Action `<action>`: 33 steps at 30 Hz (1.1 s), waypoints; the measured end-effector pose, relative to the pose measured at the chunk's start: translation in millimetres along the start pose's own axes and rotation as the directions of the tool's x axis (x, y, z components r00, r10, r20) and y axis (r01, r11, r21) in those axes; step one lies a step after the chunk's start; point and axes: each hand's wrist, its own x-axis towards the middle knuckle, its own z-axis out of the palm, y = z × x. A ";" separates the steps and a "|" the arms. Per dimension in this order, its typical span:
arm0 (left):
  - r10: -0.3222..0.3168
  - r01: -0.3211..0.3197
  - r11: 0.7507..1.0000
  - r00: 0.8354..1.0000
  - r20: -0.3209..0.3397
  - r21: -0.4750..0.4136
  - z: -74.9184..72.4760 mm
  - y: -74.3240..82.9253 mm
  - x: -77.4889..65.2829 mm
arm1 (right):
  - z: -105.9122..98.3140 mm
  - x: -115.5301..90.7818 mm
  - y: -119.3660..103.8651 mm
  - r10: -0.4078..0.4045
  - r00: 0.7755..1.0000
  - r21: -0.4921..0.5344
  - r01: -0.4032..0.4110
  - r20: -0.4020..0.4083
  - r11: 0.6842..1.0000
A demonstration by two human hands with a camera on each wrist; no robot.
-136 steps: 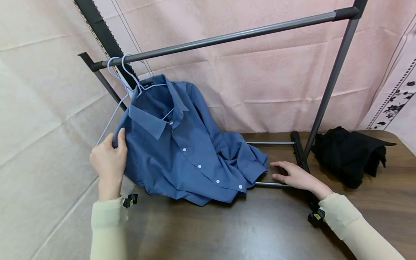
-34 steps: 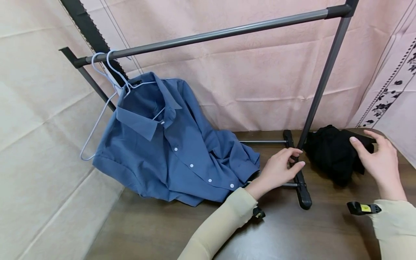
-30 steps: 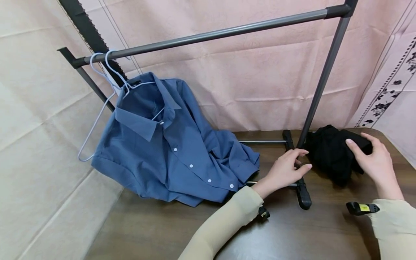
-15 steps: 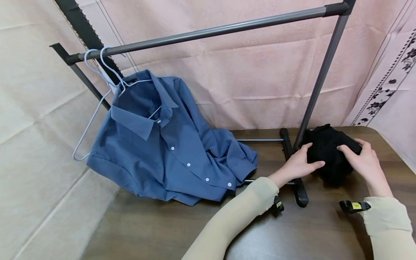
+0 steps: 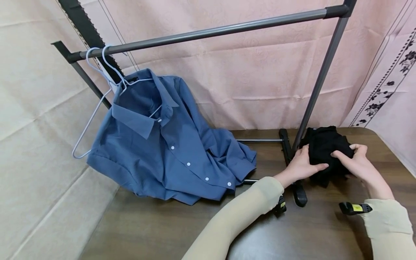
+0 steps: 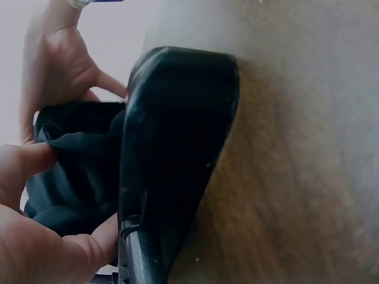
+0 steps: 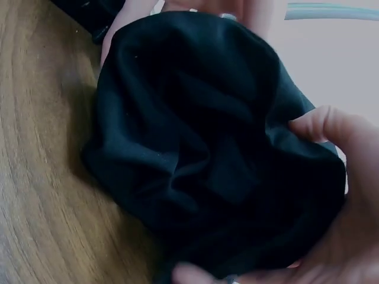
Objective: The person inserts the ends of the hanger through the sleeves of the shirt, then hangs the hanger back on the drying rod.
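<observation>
A bunched black garment [image 5: 325,153] sits at the right end of the wooden table, between both hands. My left hand [image 5: 300,166] grips its left side, thumb in front. My right hand [image 5: 359,164] holds its right side, with the thumb pressed on the front and some fingers hidden behind the cloth. In the right wrist view the black garment [image 7: 195,142] shows deep folds, and the right thumb [image 7: 320,124] lies on its edge. The left wrist view shows the left hand [image 6: 41,236] at the garment [image 6: 83,160], partly behind the rack's foot.
A grey metal rack bar [image 5: 208,33] crosses above the table [image 5: 156,231]. Two pale blue hangers [image 5: 94,115] hang at its left end, one inside a blue buttoned shirt [image 5: 146,144]. The rack's right post [image 5: 320,86] and foot [image 5: 299,195] stand beside my left hand.
My left hand has left the blue shirt's shoulder and crossed right to the black garment. My right hand has also come to it. Both now hold the garment, which is more gathered and slightly shifted left.
</observation>
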 end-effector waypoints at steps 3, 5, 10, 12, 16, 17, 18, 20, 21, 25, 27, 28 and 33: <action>0.008 -0.007 1.000 1.000 0.023 -0.023 1.8 -0.2 -3.3 | 1.1 -0.1 1.0 -0.021 0.999 0.094 0.017 0.045 0.995; 0.028 -0.027 0.999 0.999 0.041 -0.025 2.3 0.2 -5.3 | -0.5 -1.9 1.3 -0.035 0.996 0.110 0.025 0.084 0.994; 0.071 -0.070 0.997 0.995 0.063 -0.017 1.4 2.8 -7.5 | -4.5 -7.8 -0.3 -0.082 0.990 0.085 0.073 0.114 0.994; 0.084 -0.083 0.996 0.995 0.057 -0.017 -0.1 4.0 -7.2 | -5.0 -8.6 -2.0 -0.097 0.990 0.074 0.090 0.100 0.993; 0.126 -0.126 0.992 0.992 0.027 -0.008 -4.4 6.1 -6.6 | -4.7 -9.6 -7.6 -0.118 0.991 0.071 0.113 0.070 0.991; 0.135 -0.134 0.991 0.991 0.021 -0.006 -5.7 7.1 -7.0 | -4.7 -10.6 -9.6 -0.123 0.990 0.071 0.118 0.063 0.990; 0.141 -0.141 0.990 0.990 0.016 -0.004 -7.0 8.4 -7.9 | -5.3 -11.8 -11.8 -0.130 0.990 0.067 0.126 0.058 0.990; 0.157 -0.157 0.987 0.987 0.012 -0.012 -10.0 11.9 -10.8 | -6.9 -15.2 -16.7 -0.142 0.989 0.050 0.140 0.041 0.989; 0.169 -0.168 0.986 0.986 0.011 -0.017 -11.7 14.2 -12.5 | -8.1 -17.4 -19.6 -0.151 0.988 0.038 0.150 0.027 0.988; 0.221 -0.221 0.975 0.975 -0.005 -0.025 -20.9 25.1 -18.7 | -14.6 -25.8 -31.9 -0.187 0.981 -0.037 0.186 -0.045 0.982; 0.245 -0.245 0.969 0.969 -0.022 -0.018 -26.9 31.6 -21.6 | -17.3 -29.9 -38.9 -0.210 0.973 -0.070 0.204 -0.098 0.977; 0.254 -0.255 0.967 0.967 -0.031 -0.014 -30.2 35.0 -23.4 | -18.4 -32.1 -42.4 -0.223 0.967 -0.084 0.213 -0.125 0.973; 0.317 -0.318 0.948 0.944 -0.088 0.002 -47.5 53.8 -36.5 | -18.3 -46.7 -60.1 -0.294 0.902 -0.116 0.271 -0.316 0.956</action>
